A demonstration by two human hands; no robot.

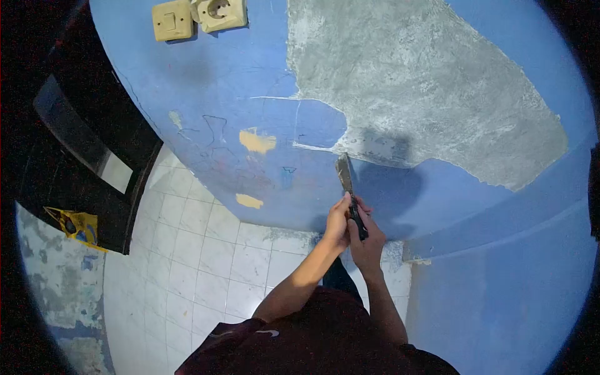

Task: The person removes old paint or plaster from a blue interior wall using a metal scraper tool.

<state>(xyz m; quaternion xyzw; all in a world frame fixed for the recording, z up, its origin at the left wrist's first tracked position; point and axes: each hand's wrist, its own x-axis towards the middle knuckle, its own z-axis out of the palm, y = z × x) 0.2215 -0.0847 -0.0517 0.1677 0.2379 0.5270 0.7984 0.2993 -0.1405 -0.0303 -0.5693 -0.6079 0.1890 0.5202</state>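
Item: I am watching left hand (337, 222) and right hand (367, 240) gripping scraper (345, 175); blue wall paint (206, 94) half stripped, bare grey plaster (425, 87) showing.

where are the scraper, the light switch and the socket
scraper (344, 173), head view, on the blade against the wall
light switch (172, 20), head view, on the middle of its plate
socket (221, 12), head view, on its round face

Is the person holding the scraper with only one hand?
No: both the left hand and right hand clasp the scraper against the blue wall.
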